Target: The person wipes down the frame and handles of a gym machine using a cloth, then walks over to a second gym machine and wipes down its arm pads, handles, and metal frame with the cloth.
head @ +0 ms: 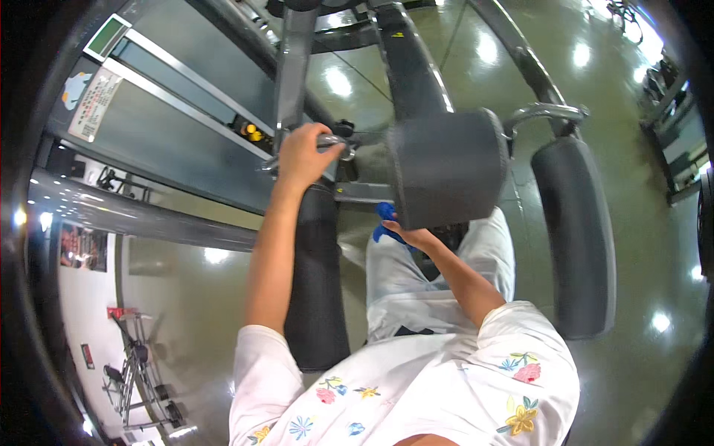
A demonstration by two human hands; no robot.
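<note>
My left hand is closed around a chromed metal handle on the left side of a gym machine. Just below that handle runs a long black padded arm rest. My right hand holds a crumpled blue cloth low down, over my left thigh. The dark grey upholstered pad in front of me partly covers the right hand's fingers. A matching arm pad stands at the right, with a second chromed handle above it.
Grey shroud panels of the machine stand at the left, bearing a printed placard. A thick frame tube crosses below them. Frame beams run ahead over the glossy floor. Another exercise machine stands at the lower left.
</note>
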